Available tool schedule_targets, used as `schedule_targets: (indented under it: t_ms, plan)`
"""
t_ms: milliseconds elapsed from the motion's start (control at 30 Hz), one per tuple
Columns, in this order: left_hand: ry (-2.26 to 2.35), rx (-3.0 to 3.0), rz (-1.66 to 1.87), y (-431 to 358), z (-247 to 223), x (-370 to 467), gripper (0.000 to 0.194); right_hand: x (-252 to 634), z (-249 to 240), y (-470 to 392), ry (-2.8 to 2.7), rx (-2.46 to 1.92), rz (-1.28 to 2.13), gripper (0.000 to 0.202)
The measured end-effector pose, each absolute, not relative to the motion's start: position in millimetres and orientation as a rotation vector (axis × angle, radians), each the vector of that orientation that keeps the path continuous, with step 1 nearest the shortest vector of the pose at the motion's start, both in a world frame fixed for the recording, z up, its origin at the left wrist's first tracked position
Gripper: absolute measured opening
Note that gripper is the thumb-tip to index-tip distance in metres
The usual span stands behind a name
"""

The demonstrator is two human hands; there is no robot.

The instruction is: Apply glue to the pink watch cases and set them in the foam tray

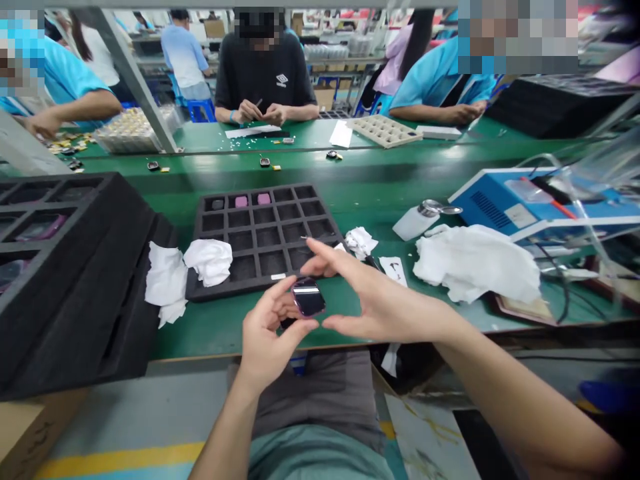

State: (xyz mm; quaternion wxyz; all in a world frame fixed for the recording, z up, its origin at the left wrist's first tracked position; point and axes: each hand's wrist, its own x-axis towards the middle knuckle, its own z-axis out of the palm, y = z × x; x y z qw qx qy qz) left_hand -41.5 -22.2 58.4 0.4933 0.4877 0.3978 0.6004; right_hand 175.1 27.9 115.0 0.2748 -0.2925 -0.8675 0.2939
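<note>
My left hand (273, 327) grips a smartwatch body (309, 297) by its edges, thumb below and fingers behind. Its square glass is dark and glossy, with a bright reflection across it and a purplish rim. A small dark patch shows under the left fingers; I cannot make out what it is. Just right of the watch is my right hand (360, 293), thumb and forefinger spread wide, nothing visibly held. Beyond both hands lies a black foam tray (205, 293) with square compartments; two pink pieces (253, 200) and a dark one sit in its far row.
Stacked black foam trays (120, 220) stand at left, beside crumpled white cloths (209, 262). On the right are a white pump bottle (417, 219), a large white cloth (475, 263) and a blue machine (530, 203). Small watch parts (265, 163) lie along the green bench; co-workers sit opposite.
</note>
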Motion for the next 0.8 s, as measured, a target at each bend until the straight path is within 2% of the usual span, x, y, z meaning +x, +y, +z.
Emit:
schedule_targets:
  t_ms: [67,133,200,267,433,700,800]
  plan:
    - [1.008,1.132,1.571,-20,55,-45,0.057,187,104,20,-2.229,-0.887,0.76,0.104]
    - [1.069,1.099,1.707,-16,54,-53,0.057,188,87,12,-2.161,-1.009,0.737,0.092]
    - [1.137,1.09,1.812,-12,53,-63,0.057,177,68,7,-2.203,-1.055,0.759,0.08]
    - [1.201,1.096,1.853,-11,53,-70,0.058,159,51,7,-2.319,-1.017,0.781,0.077]
    - [1.301,1.102,1.834,-19,50,-81,0.06,125,29,23,-2.511,-0.919,0.769,0.074]
    - [1.36,1.092,1.857,-19,56,-82,0.059,75,23,26,-2.283,-1.069,0.72,0.071]
    - [1.288,1.09,1.783,-13,53,-65,0.058,80,23,20,-2.255,-1.041,0.656,0.059]
